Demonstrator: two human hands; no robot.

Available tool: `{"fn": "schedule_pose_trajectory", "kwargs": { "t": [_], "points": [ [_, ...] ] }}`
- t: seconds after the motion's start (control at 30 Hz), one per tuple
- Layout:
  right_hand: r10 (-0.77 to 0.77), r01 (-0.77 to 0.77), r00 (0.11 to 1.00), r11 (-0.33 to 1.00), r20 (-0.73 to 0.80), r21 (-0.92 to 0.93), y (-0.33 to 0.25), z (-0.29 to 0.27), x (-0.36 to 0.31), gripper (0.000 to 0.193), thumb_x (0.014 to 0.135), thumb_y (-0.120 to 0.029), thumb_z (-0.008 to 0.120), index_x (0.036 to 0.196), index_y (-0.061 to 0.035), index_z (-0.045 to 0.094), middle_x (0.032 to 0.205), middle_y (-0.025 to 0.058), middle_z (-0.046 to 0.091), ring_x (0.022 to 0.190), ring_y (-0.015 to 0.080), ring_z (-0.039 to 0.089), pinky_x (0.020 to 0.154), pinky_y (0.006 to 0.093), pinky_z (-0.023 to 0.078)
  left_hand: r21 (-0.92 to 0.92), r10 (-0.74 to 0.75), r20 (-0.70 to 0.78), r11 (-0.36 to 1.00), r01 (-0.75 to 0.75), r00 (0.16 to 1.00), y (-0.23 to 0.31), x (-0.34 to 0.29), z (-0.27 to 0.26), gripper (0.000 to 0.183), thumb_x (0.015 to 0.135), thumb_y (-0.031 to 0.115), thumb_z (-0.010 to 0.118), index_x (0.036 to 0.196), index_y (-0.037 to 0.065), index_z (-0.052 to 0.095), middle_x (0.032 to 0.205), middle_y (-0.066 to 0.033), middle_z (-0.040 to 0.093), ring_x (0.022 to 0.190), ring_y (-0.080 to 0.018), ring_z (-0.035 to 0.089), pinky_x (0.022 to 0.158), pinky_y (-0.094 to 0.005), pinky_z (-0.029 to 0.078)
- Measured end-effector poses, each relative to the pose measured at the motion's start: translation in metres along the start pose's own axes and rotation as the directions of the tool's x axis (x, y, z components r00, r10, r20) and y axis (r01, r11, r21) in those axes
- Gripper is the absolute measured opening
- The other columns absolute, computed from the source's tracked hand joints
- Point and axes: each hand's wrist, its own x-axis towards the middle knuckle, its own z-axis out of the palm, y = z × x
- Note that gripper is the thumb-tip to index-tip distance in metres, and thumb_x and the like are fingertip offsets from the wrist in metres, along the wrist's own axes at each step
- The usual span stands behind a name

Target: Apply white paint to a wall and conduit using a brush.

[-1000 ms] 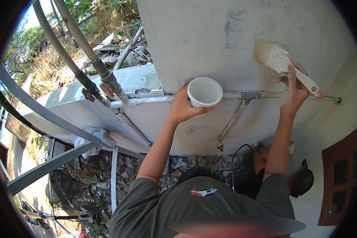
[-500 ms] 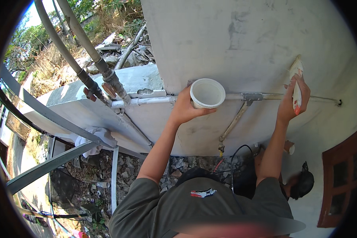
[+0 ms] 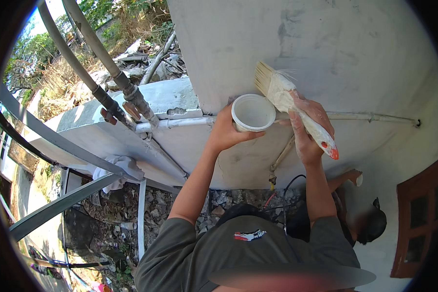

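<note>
My left hand is wrapped round the side of a white plastic tub, thumb along its near side. The tub is tilted so its pale inside shows; how much paint it holds I cannot tell. In my right hand is a wide paintbrush, its handle white with paint and red at the end. The pale bristles point up and left, just above the tub's right rim. Behind both hands stands a whitish wall with grey smudges.
A white pipe runs along the wall behind my hands, with a branch down to a yellow-ended tap. Grey metal bars cross at left. Rubble covers the ground below. Another person is low at right, near a red-brown window frame.
My right hand has brought the paintbrush leftward from the wall at right to beside the tub, and the bristles have swung to point left. My left hand and the tub have hardly moved.
</note>
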Motion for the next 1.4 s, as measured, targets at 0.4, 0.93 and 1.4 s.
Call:
{"fn": "schedule_pose_trajectory", "kwargs": {
  "t": [0.4, 0.93, 1.4],
  "points": [
    [-0.057, 0.055, 0.998, 0.995, -0.019, -0.083, 0.042, -0.063, 0.010, 0.022, 0.093, 0.003, 0.061, 0.114, 0.0022, 0.065, 0.122, 0.0204, 0.061, 0.105, 0.0265, 0.064, 0.073, 0.0340, 0.065, -0.019, -0.004, 0.018, 1.000, 0.005, 1.000, 0.006, 0.001, -0.002, 0.066, 0.062, 0.029, 0.090, 0.117, 0.002, 0.064, 0.111, -0.0117, 0.069, 0.103, -0.0255, 0.065, 0.092, -0.0382, 0.050],
    [-0.361, 0.092, 0.897, 0.715, -0.254, -0.693, 0.054, -0.093, 0.018, 0.021, 0.094, 0.001, 0.061, 0.114, 0.0002, 0.068, 0.119, 0.0163, 0.065, 0.104, 0.0213, 0.065, 0.065, 0.0294, 0.061, -0.035, -0.008, 0.014, 0.999, 0.008, 1.000, 0.004, 0.001, -0.001, 0.068, 0.061, 0.028, 0.089, 0.118, 0.002, 0.063, 0.113, -0.0116, 0.068, 0.106, -0.0253, 0.064, 0.093, -0.0383, 0.049],
    [-0.037, 0.018, 0.995, 0.979, -0.089, -0.201, 0.025, -0.046, -0.021, 0.018, 0.094, 0.001, 0.061, 0.110, 0.0015, 0.068, 0.113, 0.0182, 0.064, 0.094, 0.0215, 0.064, 0.056, 0.0271, 0.060, -0.006, -0.028, 0.008, 1.000, 0.028, 1.000, 0.000, 0.001, -0.001, 0.069, 0.060, 0.029, 0.090, 0.117, 0.002, 0.063, 0.113, -0.0123, 0.068, 0.105, -0.0264, 0.064, 0.093, -0.0387, 0.049]
  ]
}}
